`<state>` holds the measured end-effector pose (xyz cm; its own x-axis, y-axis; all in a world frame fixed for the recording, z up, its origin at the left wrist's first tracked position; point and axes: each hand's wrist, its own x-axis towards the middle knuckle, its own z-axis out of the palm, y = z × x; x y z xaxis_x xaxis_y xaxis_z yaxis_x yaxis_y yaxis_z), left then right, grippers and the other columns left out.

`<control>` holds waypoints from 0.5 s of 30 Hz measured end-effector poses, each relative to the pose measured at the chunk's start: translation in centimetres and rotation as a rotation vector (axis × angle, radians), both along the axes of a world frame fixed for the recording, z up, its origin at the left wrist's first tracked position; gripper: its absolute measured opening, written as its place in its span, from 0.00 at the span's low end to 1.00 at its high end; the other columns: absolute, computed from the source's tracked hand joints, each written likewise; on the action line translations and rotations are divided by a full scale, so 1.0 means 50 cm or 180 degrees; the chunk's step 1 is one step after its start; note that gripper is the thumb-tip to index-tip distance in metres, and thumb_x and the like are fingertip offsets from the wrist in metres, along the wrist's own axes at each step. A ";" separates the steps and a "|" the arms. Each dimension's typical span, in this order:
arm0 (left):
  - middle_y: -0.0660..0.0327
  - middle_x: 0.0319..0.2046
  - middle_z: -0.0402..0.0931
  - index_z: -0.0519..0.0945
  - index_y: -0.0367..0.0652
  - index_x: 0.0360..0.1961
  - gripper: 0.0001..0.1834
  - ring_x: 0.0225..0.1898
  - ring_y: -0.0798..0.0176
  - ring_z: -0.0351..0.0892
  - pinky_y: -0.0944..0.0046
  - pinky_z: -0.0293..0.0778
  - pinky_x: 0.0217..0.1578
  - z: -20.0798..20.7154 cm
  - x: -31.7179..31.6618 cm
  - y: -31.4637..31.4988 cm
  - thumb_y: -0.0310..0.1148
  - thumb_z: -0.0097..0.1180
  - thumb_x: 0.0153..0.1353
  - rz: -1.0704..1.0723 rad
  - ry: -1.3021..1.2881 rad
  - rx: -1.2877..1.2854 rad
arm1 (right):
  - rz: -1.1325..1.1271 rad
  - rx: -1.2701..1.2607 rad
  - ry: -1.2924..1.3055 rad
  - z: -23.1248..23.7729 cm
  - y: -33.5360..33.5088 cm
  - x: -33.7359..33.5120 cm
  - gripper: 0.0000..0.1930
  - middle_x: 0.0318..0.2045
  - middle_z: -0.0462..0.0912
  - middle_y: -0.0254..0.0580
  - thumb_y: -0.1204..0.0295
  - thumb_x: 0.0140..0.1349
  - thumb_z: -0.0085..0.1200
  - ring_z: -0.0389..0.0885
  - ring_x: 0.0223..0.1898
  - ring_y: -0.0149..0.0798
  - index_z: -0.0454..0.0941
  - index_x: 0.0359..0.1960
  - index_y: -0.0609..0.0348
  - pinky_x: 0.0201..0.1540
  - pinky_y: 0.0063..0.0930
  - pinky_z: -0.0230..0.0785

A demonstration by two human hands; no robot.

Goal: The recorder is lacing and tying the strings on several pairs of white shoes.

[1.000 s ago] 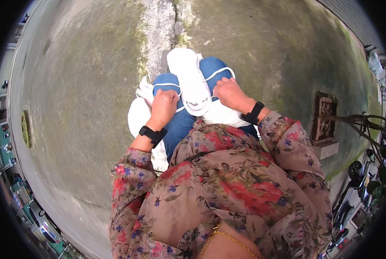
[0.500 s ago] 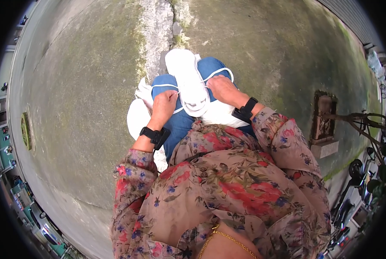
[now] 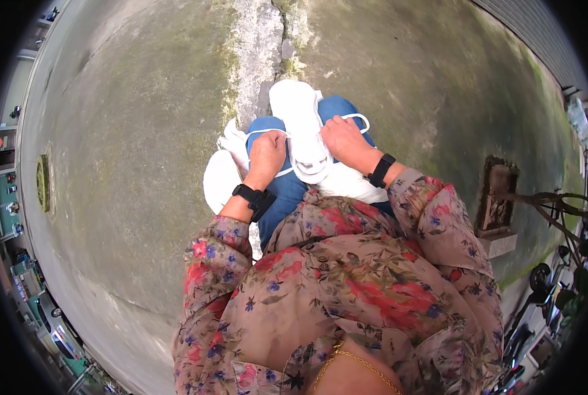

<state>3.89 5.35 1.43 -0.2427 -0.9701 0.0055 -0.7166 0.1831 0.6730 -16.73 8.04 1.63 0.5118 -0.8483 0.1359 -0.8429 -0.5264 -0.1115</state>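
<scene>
A white shoe (image 3: 295,104) lies on my lap between my blue-trousered knees, its toe pointing away from me. On its left side my left hand (image 3: 266,157) is closed, pinching the white shoelace (image 3: 358,117). My right hand (image 3: 348,141) is closed at the shoe's right side, also on the lace. A loop of lace curves over my right knee, and more lace hangs beneath my left hand. The fingertips are partly hidden, so the exact grip is unclear. Beside my left knee shows a rounded white thing (image 3: 221,183), its kind unclear.
White fabric (image 3: 350,184) lies under my right wrist. Around me spreads mossy concrete ground (image 3: 142,145) with a pale cracked strip (image 3: 257,46). To the right stands a brick-edged planter (image 3: 499,197) with a bare trunk. Parked motorbikes (image 3: 537,296) line the right rim.
My hands, the shoe and my lap sit slightly farther right in the picture, as the whole view has shifted. Both hands stay at the lace; the right one is a little closer to the shoe.
</scene>
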 end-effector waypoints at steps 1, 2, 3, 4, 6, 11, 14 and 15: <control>0.47 0.18 0.72 0.76 0.34 0.24 0.10 0.21 0.49 0.73 0.59 0.68 0.23 -0.001 -0.002 -0.001 0.32 0.49 0.54 0.0034 0.0092 -0.0016 | -0.0136 0.0131 -0.0133 -0.001 0.001 -0.002 0.03 0.26 0.72 0.41 0.76 0.46 0.46 0.69 0.35 0.41 0.71 0.24 0.59 0.34 0.36 0.61; 0.47 0.18 0.73 0.76 0.35 0.24 0.11 0.22 0.48 0.73 0.58 0.68 0.24 -0.001 -0.003 -0.002 0.32 0.49 0.54 0.0066 0.0185 -0.0030 | -0.0273 0.0264 -0.0265 -0.003 0.002 -0.004 0.03 0.26 0.72 0.41 0.76 0.46 0.47 0.69 0.35 0.42 0.72 0.24 0.58 0.34 0.36 0.61; 0.47 0.18 0.73 0.76 0.35 0.24 0.11 0.22 0.48 0.73 0.58 0.68 0.24 -0.001 -0.003 -0.003 0.32 0.49 0.54 0.0069 0.0190 -0.0032 | -0.0271 0.0262 -0.0260 0.000 0.003 -0.002 0.03 0.26 0.72 0.41 0.76 0.46 0.47 0.69 0.35 0.42 0.72 0.24 0.58 0.34 0.36 0.61; 0.47 0.19 0.73 0.76 0.35 0.23 0.11 0.23 0.47 0.73 0.57 0.68 0.25 -0.001 -0.003 -0.004 0.32 0.49 0.54 0.0006 -0.0012 -0.0105 | -0.0440 0.0175 -0.0301 0.002 0.003 0.000 0.02 0.26 0.72 0.41 0.75 0.46 0.48 0.69 0.35 0.41 0.72 0.23 0.58 0.34 0.37 0.61; 0.47 0.21 0.74 0.76 0.35 0.23 0.10 0.24 0.46 0.73 0.56 0.69 0.25 0.003 -0.002 -0.007 0.32 0.48 0.53 -0.0061 -0.0209 -0.0179 | -0.0613 0.0085 -0.0338 0.008 0.005 0.003 0.02 0.26 0.72 0.40 0.74 0.46 0.48 0.69 0.34 0.41 0.72 0.22 0.57 0.34 0.37 0.60; 0.49 0.23 0.75 0.77 0.38 0.22 0.08 0.28 0.48 0.74 0.53 0.67 0.27 0.007 -0.005 -0.011 0.30 0.48 0.50 -0.0367 -0.0675 -0.0236 | -0.0881 -0.0105 -0.0406 0.007 0.007 0.002 0.06 0.23 0.73 0.39 0.69 0.47 0.51 0.70 0.33 0.41 0.75 0.18 0.56 0.34 0.38 0.58; 0.54 0.20 0.74 0.76 0.41 0.19 0.07 0.28 0.52 0.74 0.53 0.63 0.27 0.005 -0.023 -0.003 0.31 0.49 0.49 -0.0700 -0.1107 -0.0787 | -0.0883 0.0086 -0.0214 0.010 0.008 0.008 0.07 0.23 0.73 0.39 0.67 0.47 0.51 0.70 0.34 0.40 0.76 0.18 0.56 0.34 0.37 0.57; 0.54 0.20 0.74 0.76 0.41 0.19 0.07 0.28 0.52 0.74 0.53 0.63 0.27 0.007 -0.026 -0.004 0.31 0.49 0.49 -0.0705 -0.1103 -0.0798 | -0.0889 0.0076 -0.0211 0.011 0.009 0.007 0.07 0.23 0.73 0.39 0.67 0.47 0.51 0.70 0.34 0.40 0.76 0.18 0.56 0.34 0.37 0.57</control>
<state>2.60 5.14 1.79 -0.4721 -0.8740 0.1148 -0.8164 0.4826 0.3171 -16.40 8.48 2.20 0.2485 -0.9585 0.1396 -0.9453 -0.2714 -0.1808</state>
